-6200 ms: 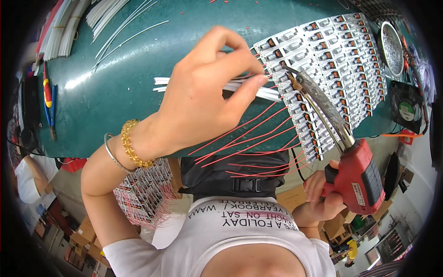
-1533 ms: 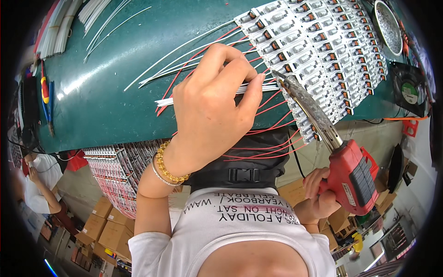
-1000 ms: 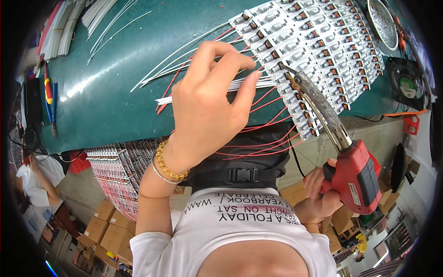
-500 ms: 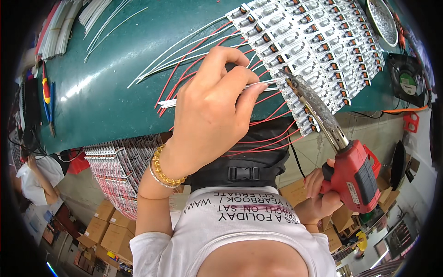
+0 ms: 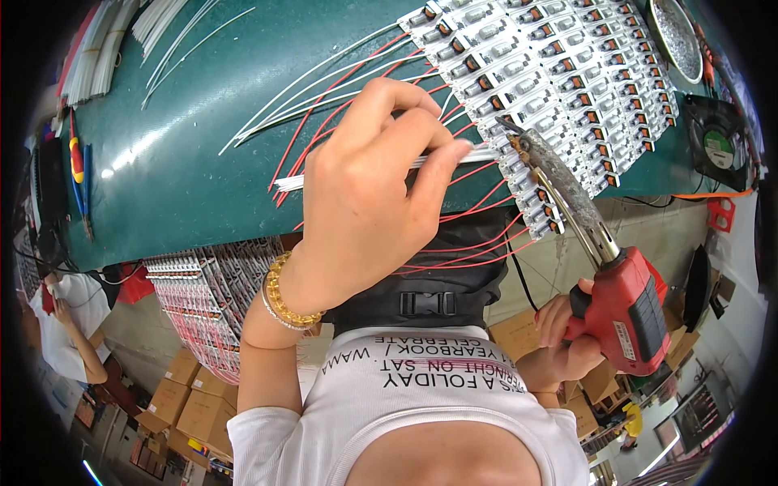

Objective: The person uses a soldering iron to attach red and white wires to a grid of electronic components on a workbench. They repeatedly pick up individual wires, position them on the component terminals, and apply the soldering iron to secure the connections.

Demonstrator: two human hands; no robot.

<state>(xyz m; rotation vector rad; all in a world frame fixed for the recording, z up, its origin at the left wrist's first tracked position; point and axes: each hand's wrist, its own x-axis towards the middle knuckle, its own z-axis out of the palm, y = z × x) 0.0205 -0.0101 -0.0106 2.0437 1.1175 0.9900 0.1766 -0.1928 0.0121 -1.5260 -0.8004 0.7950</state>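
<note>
My left hand (image 5: 369, 182) is closed around a bundle of thin white wires (image 5: 290, 184), pinching them between thumb and fingers beside the edge of a panel of small circuit boards (image 5: 535, 89). Red wires (image 5: 478, 241) and white wires (image 5: 271, 113) run out from that edge, some passing under the hand. A red-handled soldering gun (image 5: 630, 312) is gripped in my right hand (image 5: 567, 336). Its long, dark-crusted barrel points up and left, with the tip over the panel's edge close to my left thumb. Whether the tip touches a board I cannot tell.
A metal bowl (image 5: 675, 39) and a black fan (image 5: 715, 146) sit at the right of the green table (image 5: 186, 178). Bundled white wires (image 5: 97, 53) and screwdriver-like tools (image 5: 79, 162) lie at left. More wired boards (image 5: 211, 292) hang below the table's near edge.
The soldering gun has shifted slightly right, its tip a little farther from my left fingers. My left hand has moved only slightly, still pinching the white wires.
</note>
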